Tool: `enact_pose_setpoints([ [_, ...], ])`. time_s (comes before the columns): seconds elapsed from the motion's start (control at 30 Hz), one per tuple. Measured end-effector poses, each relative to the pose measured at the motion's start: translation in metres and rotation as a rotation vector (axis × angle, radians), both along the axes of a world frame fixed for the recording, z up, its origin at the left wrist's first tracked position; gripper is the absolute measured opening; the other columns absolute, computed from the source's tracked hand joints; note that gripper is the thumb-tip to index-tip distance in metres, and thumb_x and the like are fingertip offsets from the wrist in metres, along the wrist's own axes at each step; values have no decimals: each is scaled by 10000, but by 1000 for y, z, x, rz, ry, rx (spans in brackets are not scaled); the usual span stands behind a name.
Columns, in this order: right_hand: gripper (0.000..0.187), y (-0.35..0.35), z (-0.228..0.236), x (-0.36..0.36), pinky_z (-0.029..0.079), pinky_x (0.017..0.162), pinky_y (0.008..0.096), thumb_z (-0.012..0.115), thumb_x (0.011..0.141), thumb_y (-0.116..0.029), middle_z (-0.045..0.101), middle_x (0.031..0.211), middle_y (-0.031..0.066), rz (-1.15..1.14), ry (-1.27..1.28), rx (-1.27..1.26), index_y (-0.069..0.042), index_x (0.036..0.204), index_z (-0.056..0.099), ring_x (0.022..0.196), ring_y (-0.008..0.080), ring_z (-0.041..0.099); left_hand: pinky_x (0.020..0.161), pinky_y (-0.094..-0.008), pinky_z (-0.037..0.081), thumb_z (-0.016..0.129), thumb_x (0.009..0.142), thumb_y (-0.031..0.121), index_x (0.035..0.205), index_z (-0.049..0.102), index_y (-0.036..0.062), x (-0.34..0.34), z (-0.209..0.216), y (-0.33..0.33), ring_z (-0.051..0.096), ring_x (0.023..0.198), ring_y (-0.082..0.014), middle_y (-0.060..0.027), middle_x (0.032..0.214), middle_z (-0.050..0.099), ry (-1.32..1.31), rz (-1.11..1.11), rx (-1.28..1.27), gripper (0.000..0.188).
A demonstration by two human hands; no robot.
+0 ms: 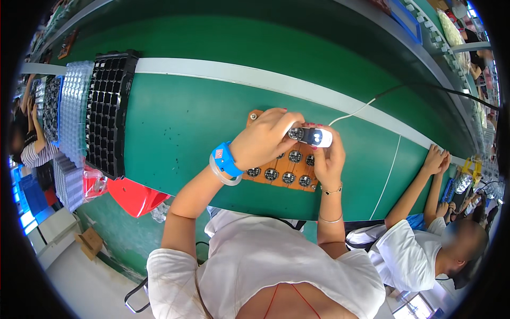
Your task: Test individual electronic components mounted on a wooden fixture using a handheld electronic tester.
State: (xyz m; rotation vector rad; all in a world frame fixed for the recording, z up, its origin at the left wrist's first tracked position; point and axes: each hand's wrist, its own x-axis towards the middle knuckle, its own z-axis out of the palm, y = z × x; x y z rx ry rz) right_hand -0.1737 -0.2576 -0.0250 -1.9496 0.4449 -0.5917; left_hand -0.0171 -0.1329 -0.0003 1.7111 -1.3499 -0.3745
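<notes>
Above the work surface, my left hand (268,135) pinches a small round black part (296,133) with its thumb and fingers. My right hand (330,162) grips a small white device with a dark end (321,138). That dark end meets the round part, or lies right against it; which of these I cannot tell. Under both hands lies a brown board (292,167) carrying several round black parts in rows, such as the round part (271,174) near its front edge. My hands cover the board's upper portion.
A black compartment tray (109,106) and clear plastic trays (77,106) stand at the left. Tiny dark bits are scattered on the green table (207,95). A cable (353,113) runs off rightward. A red stool (133,198) is below left; a co-worker's hands (436,159) rest at right.
</notes>
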Motion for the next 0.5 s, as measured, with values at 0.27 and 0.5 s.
enact_pose_setpoints([
  [0.27, 337, 4, -3, -9, 433, 955, 377, 549, 921, -100, 572, 1147, 161, -124, -174, 316, 41, 1206, 438, 1078, 259, 567, 899, -422, 408, 717, 733, 91, 1103, 489, 71, 5, -3, 0, 598, 955, -302, -59, 977, 635, 7, -9, 117, 435],
  [0.5, 332, -17, -6, -30, 425, 960, 365, 541, 921, -80, 575, 1150, 156, -116, -77, 110, 40, 1215, 443, 1076, 240, 567, 896, -393, 380, 705, 719, 86, 1070, 520, 84, -10, -11, -24, 586, 827, -263, -64, 870, 620, -301, -94, 91, 397],
])
